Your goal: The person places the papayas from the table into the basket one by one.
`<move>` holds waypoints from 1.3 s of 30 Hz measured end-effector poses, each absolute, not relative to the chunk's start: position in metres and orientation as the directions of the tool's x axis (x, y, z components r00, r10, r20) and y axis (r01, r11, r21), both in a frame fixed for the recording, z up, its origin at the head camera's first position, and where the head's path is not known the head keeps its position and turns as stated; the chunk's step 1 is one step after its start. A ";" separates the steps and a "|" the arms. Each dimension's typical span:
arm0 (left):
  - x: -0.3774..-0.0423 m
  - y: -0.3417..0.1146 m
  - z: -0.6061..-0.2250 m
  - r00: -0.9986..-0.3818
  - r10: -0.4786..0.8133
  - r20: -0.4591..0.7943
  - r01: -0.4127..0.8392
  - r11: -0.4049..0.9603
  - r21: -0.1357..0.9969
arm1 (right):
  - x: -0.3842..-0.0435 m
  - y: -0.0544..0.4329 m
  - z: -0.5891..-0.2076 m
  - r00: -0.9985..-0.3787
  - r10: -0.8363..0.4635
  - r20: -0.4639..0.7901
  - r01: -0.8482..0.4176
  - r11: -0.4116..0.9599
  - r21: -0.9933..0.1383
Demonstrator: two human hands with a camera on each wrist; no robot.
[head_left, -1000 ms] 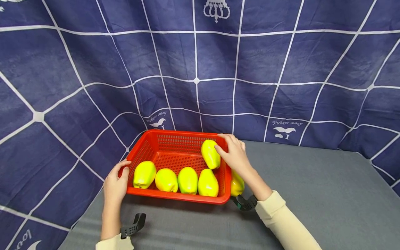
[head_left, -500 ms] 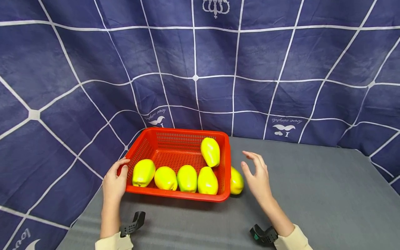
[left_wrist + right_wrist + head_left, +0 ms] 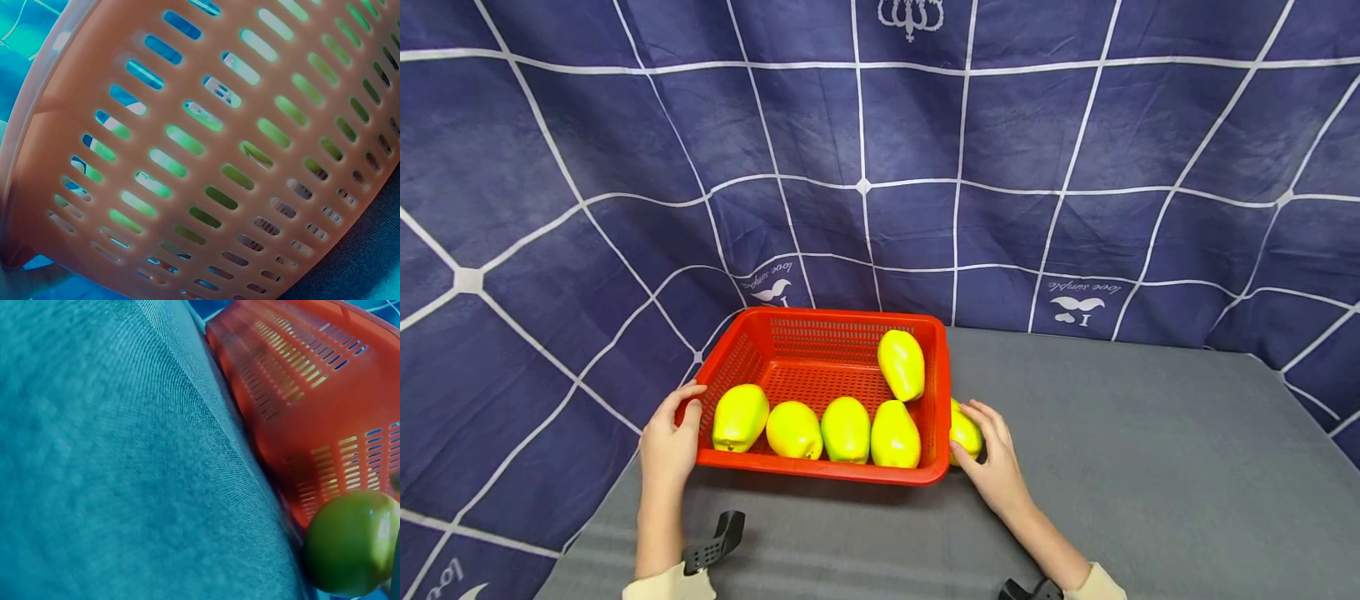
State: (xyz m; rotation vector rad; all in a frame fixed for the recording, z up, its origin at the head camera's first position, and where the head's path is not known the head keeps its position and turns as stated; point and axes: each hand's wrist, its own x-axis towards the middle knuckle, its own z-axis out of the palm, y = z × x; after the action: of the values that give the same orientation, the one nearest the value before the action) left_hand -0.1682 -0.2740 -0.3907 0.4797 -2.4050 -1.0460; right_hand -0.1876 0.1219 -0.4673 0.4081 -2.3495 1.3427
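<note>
A red slotted plastic basket (image 3: pixel 820 315) stands on the grey surface, holding several glossy yellow-green papayas (image 3: pixel 846 429). Most lie in a row along its near side; one papaya (image 3: pixel 901 365) leans near the far right corner. My left hand (image 3: pixel 668 437) holds the basket's left rim; in the left wrist view the basket's slotted wall (image 3: pixel 206 150) fills most of the picture. Outside the right wall, another papaya (image 3: pixel 965 432) lies on the surface against the basket. Around it are the thumb and fingers of my right hand (image 3: pixel 996 462). The right wrist view shows this papaya (image 3: pixel 350 544) beside the basket.
Behind the basket and to its left hangs a blue curtain (image 3: pixel 1000 133) with white grid lines. Grey cloth (image 3: pixel 1150 450) stretches out to the right and in front. A black wrist mount (image 3: pixel 715 543) sits on the left wrist.
My right hand has left the papaya in the basket's far right corner, moved out over the right rim and down to the papaya outside. My left hand stays at the left rim.
</note>
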 end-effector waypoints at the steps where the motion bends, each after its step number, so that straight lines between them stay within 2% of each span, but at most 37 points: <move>1: -0.168 -0.274 -0.391 -0.828 -0.486 0.280 -0.127 0.648 0.751 | -0.188 0.122 -0.468 -0.880 -0.063 0.471 -0.435 0.504 -0.746; 7: -0.167 -0.276 -0.390 -0.819 -0.493 0.295 -0.123 0.652 0.748 | -0.190 0.121 -0.462 -0.901 -0.111 0.420 -0.401 0.580 -0.709; 14: -0.167 -0.277 -0.389 -0.821 -0.490 0.293 -0.122 0.652 0.749 | -0.195 0.129 -0.449 -0.913 -0.103 0.396 -0.373 0.606 -0.703; 24: -0.166 -0.275 -0.389 -0.828 -0.488 0.275 -0.133 0.648 0.750 | -0.193 0.142 -0.424 -0.972 -0.105 0.208 -0.224 0.667 -0.710; 32: -0.167 -0.274 -0.391 -0.824 -0.484 0.295 -0.117 0.654 0.747 | -0.193 0.161 -0.405 -0.981 -0.050 0.187 -0.167 0.706 -0.688; 39: -0.166 -0.272 -0.391 -0.829 -0.481 0.284 -0.123 0.652 0.748 | -0.191 0.174 -0.391 -0.974 0.010 0.226 -0.158 0.683 -0.713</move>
State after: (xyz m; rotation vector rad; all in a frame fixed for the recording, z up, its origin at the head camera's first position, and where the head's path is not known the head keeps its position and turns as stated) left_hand -0.1659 -0.2723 -0.3908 0.4715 -2.4073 -1.0416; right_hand -0.1907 0.1737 -0.3912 0.1195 -2.6840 1.1659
